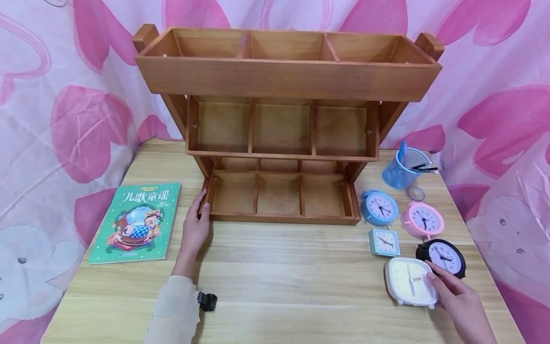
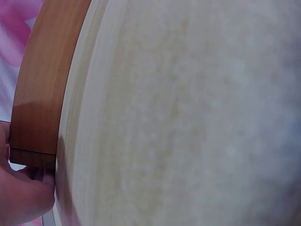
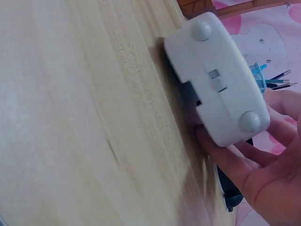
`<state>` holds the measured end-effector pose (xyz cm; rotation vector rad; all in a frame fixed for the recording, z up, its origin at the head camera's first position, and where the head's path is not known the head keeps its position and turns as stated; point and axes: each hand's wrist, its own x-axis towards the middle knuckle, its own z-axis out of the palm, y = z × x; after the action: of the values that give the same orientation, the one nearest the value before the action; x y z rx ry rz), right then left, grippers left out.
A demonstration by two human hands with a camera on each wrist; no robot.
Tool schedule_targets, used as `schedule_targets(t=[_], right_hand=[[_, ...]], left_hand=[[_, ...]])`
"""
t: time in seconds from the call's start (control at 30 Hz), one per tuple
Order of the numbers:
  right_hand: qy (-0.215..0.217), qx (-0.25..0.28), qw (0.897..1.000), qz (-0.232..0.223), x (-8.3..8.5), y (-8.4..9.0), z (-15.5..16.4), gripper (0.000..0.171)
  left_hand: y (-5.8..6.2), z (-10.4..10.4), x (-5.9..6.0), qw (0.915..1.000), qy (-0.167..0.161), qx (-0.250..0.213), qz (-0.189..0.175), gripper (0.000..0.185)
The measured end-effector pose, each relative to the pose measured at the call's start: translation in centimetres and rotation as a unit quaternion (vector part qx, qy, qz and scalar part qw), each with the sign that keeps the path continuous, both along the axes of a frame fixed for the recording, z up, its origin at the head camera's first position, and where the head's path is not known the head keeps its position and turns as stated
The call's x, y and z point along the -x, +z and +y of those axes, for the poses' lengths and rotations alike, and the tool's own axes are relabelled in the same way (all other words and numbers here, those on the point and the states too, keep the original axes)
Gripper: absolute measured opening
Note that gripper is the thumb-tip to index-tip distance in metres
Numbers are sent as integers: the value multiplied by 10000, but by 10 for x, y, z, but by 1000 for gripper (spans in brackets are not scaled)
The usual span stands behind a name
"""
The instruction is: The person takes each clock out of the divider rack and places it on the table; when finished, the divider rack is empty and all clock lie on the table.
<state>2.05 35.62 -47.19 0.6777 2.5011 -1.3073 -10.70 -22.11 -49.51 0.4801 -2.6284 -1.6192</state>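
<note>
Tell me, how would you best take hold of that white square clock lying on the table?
Probably by its two opposite side edges, coming from above. The white clock lies face up, flat on the table, so its rounded sides are free for thumb and fingers. The right hand already touches its right edge; the black clock sits close behind, so the near-right side looks easiest.

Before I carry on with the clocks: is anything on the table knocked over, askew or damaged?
Nothing looks damaged or spilled. One oddity: the blue pen cup leans on its side behind the clocks, pens poking out. The white clock lies face up under the right hand; the left hand rests against the wooden shelf.
</note>
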Motion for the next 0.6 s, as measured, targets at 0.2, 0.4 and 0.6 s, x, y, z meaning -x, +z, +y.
schedule_targets(t=[0.2, 0.4, 0.6], right_hand=[[383, -603, 9973, -178, 1, 8, -5, 69], [675, -941, 9921, -478, 9, 18, -7, 69], [1063, -1568, 9816, -228, 6, 31, -13, 67]], left_hand=[[0, -1, -1, 9999, 11, 15, 100, 47], [1, -2, -1, 9999, 27, 6, 133, 47], [7, -2, -6, 9986, 50, 320, 412, 48]])
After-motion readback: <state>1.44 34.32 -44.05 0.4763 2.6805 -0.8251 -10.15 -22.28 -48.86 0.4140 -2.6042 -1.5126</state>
